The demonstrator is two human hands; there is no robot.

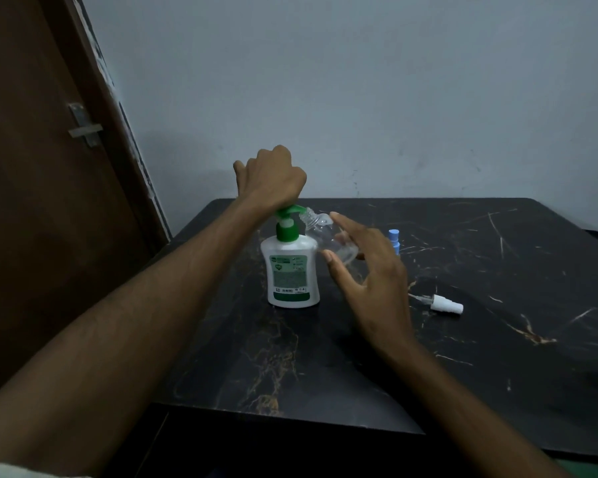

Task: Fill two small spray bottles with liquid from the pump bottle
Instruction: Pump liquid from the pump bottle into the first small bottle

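Clear spray bottle (328,241), likely light, thin-walled and slippery, is pinched mid-body by right hand (370,274), tilted with its neck at the spout of the upright pump bottle (292,270), whose green head is pressed by curled left hand (273,177).

black marble table (497,357) | brown door (32,201), metal latch (83,125) | grey wall (359,81)

Pump bottle (292,270) stands left of spray cap (446,304) on table (497,357).

Both arms are bare, with no watch or rings on the hands. A bit of white sleeve (0,470) shows at the left arm's bottom corner.
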